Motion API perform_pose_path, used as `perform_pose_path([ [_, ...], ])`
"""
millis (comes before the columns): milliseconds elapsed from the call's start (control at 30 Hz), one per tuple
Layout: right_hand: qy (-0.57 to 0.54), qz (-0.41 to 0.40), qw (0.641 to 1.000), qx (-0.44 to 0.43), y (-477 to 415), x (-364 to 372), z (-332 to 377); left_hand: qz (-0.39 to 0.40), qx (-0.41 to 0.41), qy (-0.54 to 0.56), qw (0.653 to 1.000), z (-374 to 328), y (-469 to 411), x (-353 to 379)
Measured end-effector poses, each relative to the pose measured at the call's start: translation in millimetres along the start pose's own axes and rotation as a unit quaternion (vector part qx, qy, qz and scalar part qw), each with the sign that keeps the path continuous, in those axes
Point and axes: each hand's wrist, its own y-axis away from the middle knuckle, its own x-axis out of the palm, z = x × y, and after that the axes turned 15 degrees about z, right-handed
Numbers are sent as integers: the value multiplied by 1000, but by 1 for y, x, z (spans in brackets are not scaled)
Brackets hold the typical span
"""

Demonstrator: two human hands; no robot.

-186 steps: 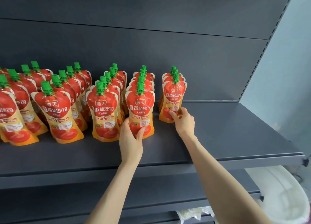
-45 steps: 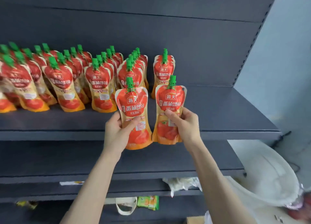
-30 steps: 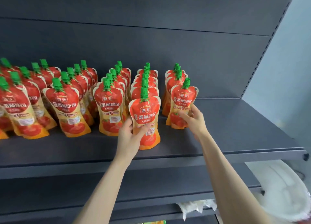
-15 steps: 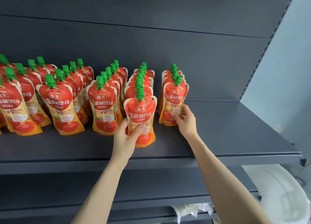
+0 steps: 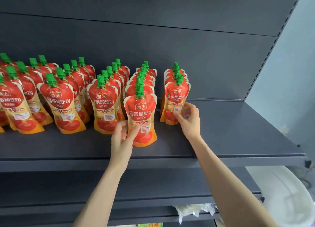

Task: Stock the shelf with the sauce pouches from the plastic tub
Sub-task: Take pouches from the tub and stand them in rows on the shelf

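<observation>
Left hand [image 5: 121, 138]: fingers [image 5: 134, 129] curled round the lower left edge of a front pouch [image 5: 141, 119], thumb across its face, the other fingers behind it; a closed grip on the waist of the pouch.
Front pouch: upright, base on the shelf [image 5: 221, 133], green cap up; it stands directly ahead of the left fingers, at the near end of a single-file row running back from them.
Right hand [image 5: 189, 119]: fingers partly spread, tips touching the lower right side of the end pouch [image 5: 176, 100]; thumb on its face. Whether it grips or only steadies the pouch cannot be told.
End pouch: upright on the shelf, foremost of the rightmost row, just beyond the right fingertips.
Other pouches [image 5: 61, 104]: several more rows, all to the left of the left fingers, standing upright with labels forward.
Bare shelf: stretches to the right of the right fingers.
White tub [image 5: 281, 196]: below and to the right of the right forearm, under the shelf edge; contents not visible.
</observation>
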Motion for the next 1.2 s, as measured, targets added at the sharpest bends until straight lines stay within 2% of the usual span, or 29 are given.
perform_pose_path([
  [67,-23,-29,999,-13,11,-2,2,9,2,-8,1000,0,2,-2],
  [133,-67,-26,997,-32,25,-3,4,22,3,-12,1000,1,1,0],
  [333,-185,122,972,-71,55,0,16,36,5,-40,999,5,-5,24],
  [500,-190,194,959,-80,64,2,22,60,-5,-84,995,3,-7,34],
  [567,-184,193,961,-75,63,1,23,44,-2,-125,991,4,-6,32],
  [633,-174,185,964,-74,60,0,23,-11,15,-187,982,5,-5,26],
  [767,-143,122,981,-53,53,-5,18,-124,51,-306,942,5,-9,18],
  [900,-76,101,992,-31,48,-7,12,-126,10,-351,928,5,-18,21],
  [1200,-14,85,996,-23,40,-9,6,-100,-33,-349,931,8,-37,24],
])
